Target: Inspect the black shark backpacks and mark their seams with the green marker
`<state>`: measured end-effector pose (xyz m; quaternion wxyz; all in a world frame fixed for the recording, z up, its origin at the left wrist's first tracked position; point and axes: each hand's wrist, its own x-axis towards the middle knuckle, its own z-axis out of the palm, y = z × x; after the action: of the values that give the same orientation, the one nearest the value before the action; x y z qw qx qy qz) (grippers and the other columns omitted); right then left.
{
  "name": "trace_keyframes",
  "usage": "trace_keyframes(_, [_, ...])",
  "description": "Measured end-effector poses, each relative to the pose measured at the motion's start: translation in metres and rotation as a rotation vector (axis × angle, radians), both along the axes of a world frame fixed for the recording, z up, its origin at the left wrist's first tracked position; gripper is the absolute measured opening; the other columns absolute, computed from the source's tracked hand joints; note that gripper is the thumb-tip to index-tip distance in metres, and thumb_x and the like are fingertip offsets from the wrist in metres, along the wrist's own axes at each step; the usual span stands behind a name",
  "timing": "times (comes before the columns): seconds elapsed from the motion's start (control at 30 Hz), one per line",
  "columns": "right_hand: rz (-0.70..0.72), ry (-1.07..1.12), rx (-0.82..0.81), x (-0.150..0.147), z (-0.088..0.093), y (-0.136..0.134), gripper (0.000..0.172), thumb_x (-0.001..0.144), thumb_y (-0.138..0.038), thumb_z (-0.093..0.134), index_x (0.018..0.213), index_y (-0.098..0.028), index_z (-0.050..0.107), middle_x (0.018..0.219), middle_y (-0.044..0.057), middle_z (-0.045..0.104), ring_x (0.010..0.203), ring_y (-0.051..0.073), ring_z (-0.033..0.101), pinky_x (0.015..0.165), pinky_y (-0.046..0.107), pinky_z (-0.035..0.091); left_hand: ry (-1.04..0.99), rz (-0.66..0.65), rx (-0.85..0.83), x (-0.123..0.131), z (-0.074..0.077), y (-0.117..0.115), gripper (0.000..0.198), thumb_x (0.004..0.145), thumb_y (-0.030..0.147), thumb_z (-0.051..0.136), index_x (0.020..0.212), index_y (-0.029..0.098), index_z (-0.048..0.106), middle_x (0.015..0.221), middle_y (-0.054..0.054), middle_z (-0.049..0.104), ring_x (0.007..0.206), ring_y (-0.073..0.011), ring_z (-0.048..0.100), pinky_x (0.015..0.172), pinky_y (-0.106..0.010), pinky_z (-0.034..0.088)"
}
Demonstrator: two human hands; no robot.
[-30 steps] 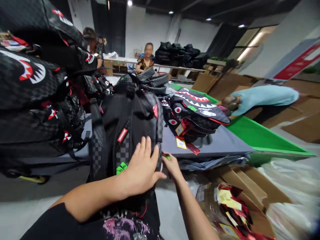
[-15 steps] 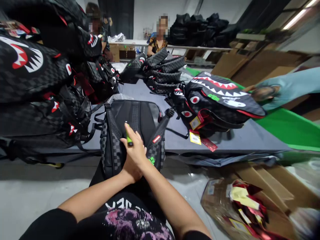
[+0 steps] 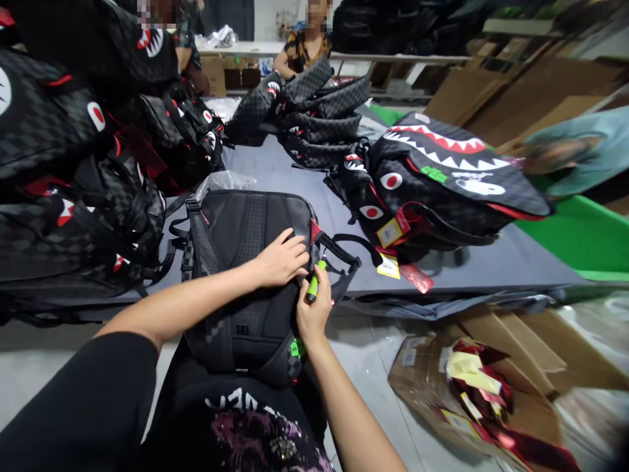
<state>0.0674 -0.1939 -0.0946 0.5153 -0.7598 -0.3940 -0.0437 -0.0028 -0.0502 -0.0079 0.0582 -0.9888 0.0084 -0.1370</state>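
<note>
Lying with its back panel up, a black checkered backpack [image 3: 255, 308] spans the near edge of the counter [image 3: 265, 172], its lower end hanging over the edge against the person's dark clothing. The left hand [image 3: 284, 259] rests palm-down on the panel near the bag's right side, fingers close together and bent – whether they pinch any fabric, I cannot tell. Just beside it, the right hand [image 3: 314, 303] grips a green pen-like tool [image 3: 316, 280] between thumb and fingers, its thin tip pointing up and away next to the bag's edge. To the right sits a shark-mouth bag [image 3: 437, 174] with yellow-edged tags [image 3: 388, 265]; to the left, more bags [image 3: 73, 236] are heaped high. A stack of checkered bags [image 3: 327, 126] stands farther back – in front of a co-worker in a patterned shirt [image 3: 297, 54].
</note>
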Motion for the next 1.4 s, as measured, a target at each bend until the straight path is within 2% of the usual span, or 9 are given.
trace_keyframes(0.1, [0.016,-0.034,-0.032,0.001,-0.010,-0.008,0.044,0.101,-0.036,0.041,0.141,-0.019,0.049,0.142,0.019,0.057,0.141,0.029,0.046,0.117,0.055,0.036,0.115,-0.079,0.066,0.029,0.013,0.019,0.046,0.097,0.052,0.050,0.093,0.011,0.071,0.088,-0.014,0.071,0.088,-0.0252,0.064,0.093,-0.042,0.041])
trace_keyframes(0.2, [0.018,-0.128,-0.021,0.004,-0.026,-0.015,0.043,0.101,-0.032,0.044,0.142,-0.021,0.047,0.140,0.021,0.057,0.139,0.030,0.048,0.113,0.055,0.041,0.151,-0.138,0.084,0.021,0.016,0.015,0.050,0.097,0.057,0.048,0.086,0.014,0.070,0.077,-0.011,0.070,0.075,-0.0218,0.061,0.078,-0.037,0.039])
trace_keyframes(0.37, [0.031,-0.261,0.055,0.000,-0.047,-0.005,0.042,0.098,-0.029,0.053,0.139,-0.022,0.049,0.134,0.019,0.063,0.127,0.031,0.060,0.102,0.052,0.051,0.021,-0.089,0.198,-0.002,0.036,0.055,0.062,0.096,0.068,0.040,0.082,0.016,0.071,0.075,-0.009,0.071,0.072,-0.0216,0.060,0.089,-0.045,0.039])
trace_keyframes(0.53, [0.040,-0.281,0.092,-0.003,-0.037,-0.002,0.034,0.096,-0.026,0.059,0.130,-0.022,0.056,0.119,0.014,0.070,0.113,0.028,0.067,0.094,0.047,0.055,0.068,0.063,0.253,-0.008,0.048,0.103,0.062,0.094,0.069,0.042,0.085,0.016,0.074,0.079,-0.009,0.071,0.083,-0.0252,0.062,0.101,-0.052,0.038])
trace_keyframes(0.63, [-0.024,-0.121,0.182,-0.006,-0.011,-0.011,0.027,0.093,-0.028,0.064,0.118,-0.022,0.058,0.105,0.009,0.072,0.095,0.024,0.073,0.088,0.044,0.058,0.100,-0.029,0.198,-0.019,0.043,0.085,0.058,0.089,0.069,0.053,0.088,0.015,0.073,0.085,-0.010,0.071,0.091,-0.0262,0.061,0.106,-0.053,0.039])
trace_keyframes(0.77, [0.000,0.251,0.276,-0.010,0.029,-0.007,0.024,0.092,-0.039,0.065,0.103,-0.021,0.056,0.070,-0.003,0.064,0.048,0.015,0.062,0.053,0.032,0.055,0.091,-0.006,0.114,-0.032,0.034,0.054,0.051,0.080,0.064,0.070,0.095,0.016,0.072,0.093,-0.008,0.069,0.100,-0.0280,0.058,0.115,-0.064,0.030])
trace_keyframes(0.93, [0.129,0.389,0.330,-0.012,0.056,0.018,0.025,0.093,-0.043,0.063,0.100,-0.019,0.059,0.061,-0.006,0.061,0.044,0.012,0.059,0.046,0.025,0.049,0.043,0.081,0.080,-0.035,0.021,0.039,0.038,0.078,0.046,0.079,0.096,0.015,0.070,0.097,-0.009,0.067,0.107,-0.0294,0.056,0.115,-0.071,0.030])
trace_keyframes(1.17, [0.031,0.462,0.299,-0.014,0.055,0.033,0.034,0.090,-0.052,0.064,0.083,-0.019,0.057,0.055,-0.004,0.061,0.037,0.010,0.052,0.040,0.025,0.044,-0.087,-0.004,0.099,-0.050,-0.001,0.042,0.030,0.097,0.045,0.054,0.091,0.019,0.067,0.092,-0.003,0.063,0.106,-0.0225,0.053,0.120,-0.066,0.027])
trace_keyframes(1.4, [0.035,0.320,0.205,-0.014,0.043,0.035,0.030,0.095,-0.045,0.060,0.083,-0.018,0.060,0.061,-0.003,0.062,0.041,0.010,0.053,0.042,0.024,0.044,-0.144,-0.028,0.109,-0.049,-0.011,0.046,0.030,0.098,0.047,0.052,0.091,0.021,0.066,0.088,-0.001,0.059,0.106,-0.0211,0.054,0.123,-0.065,0.024])
